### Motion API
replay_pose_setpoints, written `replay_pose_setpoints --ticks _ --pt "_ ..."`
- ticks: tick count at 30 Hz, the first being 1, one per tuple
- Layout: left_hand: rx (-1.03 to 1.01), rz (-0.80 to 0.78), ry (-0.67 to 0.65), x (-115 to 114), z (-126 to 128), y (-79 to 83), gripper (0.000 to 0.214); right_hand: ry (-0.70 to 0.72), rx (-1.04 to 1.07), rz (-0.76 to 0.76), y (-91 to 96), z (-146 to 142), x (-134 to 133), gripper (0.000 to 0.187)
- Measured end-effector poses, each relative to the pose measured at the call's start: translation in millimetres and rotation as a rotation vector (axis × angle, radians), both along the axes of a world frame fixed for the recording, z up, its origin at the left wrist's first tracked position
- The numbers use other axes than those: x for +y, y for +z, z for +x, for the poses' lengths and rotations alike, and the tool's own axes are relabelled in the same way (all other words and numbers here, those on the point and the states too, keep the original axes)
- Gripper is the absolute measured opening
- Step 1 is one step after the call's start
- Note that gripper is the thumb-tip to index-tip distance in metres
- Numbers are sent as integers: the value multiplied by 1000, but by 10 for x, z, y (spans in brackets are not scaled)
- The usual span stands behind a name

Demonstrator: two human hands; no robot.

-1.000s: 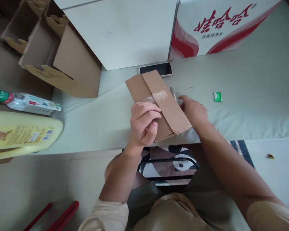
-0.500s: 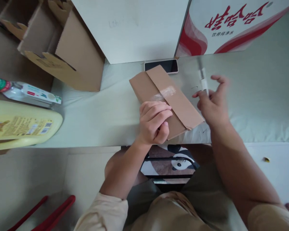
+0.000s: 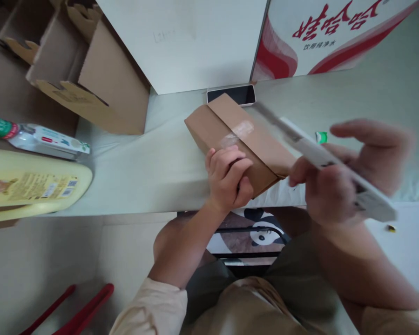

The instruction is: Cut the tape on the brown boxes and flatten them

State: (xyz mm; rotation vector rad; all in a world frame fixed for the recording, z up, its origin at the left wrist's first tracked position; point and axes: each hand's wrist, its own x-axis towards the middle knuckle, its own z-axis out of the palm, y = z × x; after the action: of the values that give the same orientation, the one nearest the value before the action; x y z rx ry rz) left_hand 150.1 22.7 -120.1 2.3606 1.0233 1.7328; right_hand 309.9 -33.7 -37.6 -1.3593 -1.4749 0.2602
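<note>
A small brown cardboard box (image 3: pixel 258 137) lies aslant near the table's front edge, with clear tape across its lid seam. My left hand (image 3: pixel 230 177) rests on the box's near left side, fingers curled over it and gripping it. Raised close to the camera, my right hand (image 3: pixel 345 172) holds a white utility knife (image 3: pixel 321 156), blurred by motion. Its grey blade points up and left, over the table beyond the box's right end and apart from the box. The index finger of that hand sticks out away from the handle.
A phone (image 3: pixel 246 94) lies behind the box, before a white carton (image 3: pixel 188 46) and a red-and-white carton (image 3: pixel 317 42). Brown cardboard holders (image 3: pixel 115 79), a plastic bottle (image 3: pixel 24 132) and a yellow jug (image 3: pixel 38 181) stand left. A green scrap (image 3: pixel 321 137) lies right.
My right hand has come up nearer the camera and to the right, and the knife now tilts to the left. The box has tipped up slightly under my left hand.
</note>
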Motion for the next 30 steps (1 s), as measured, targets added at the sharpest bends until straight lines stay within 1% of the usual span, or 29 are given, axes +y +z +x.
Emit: replay_pose_setpoints --ticks 1,3,5,7,9,13,16,20,25,28,30 --pt "-4 3 8 0 -9 -10 19 61 19 -39 -11 -7 -9 23" --pt "-8 -5 10 2 -28 -27 14 146 20 -59 -9 -19 -8 21" --pt "-14 -29 -12 3 -39 -37 15 241 -57 -71 18 -35 16 17" --pt "-27 -52 -44 3 -37 -40 17 274 -134 -46 54 -60 47 7" --pt "-34 -52 -48 0 -29 -39 16 244 -211 -29 77 -97 68 4" --pt "1 -56 12 -17 -25 -37 21 192 -345 -11 56 -189 61 16" --pt "18 -90 -5 -27 -45 -47 23 174 -417 45 -8 -246 41 21" --pt "8 -78 -35 -22 -65 -59 18 132 -408 107 -111 -281 39 22" --pt "21 -42 -26 6 -63 -67 16 100 -389 224 -219 -258 52 24" --pt "34 -41 -14 18 -62 -66 18 107 -401 219 -225 -254 45 25" --pt "28 -50 -25 18 -59 -59 18 86 -430 191 -196 -270 36 24"
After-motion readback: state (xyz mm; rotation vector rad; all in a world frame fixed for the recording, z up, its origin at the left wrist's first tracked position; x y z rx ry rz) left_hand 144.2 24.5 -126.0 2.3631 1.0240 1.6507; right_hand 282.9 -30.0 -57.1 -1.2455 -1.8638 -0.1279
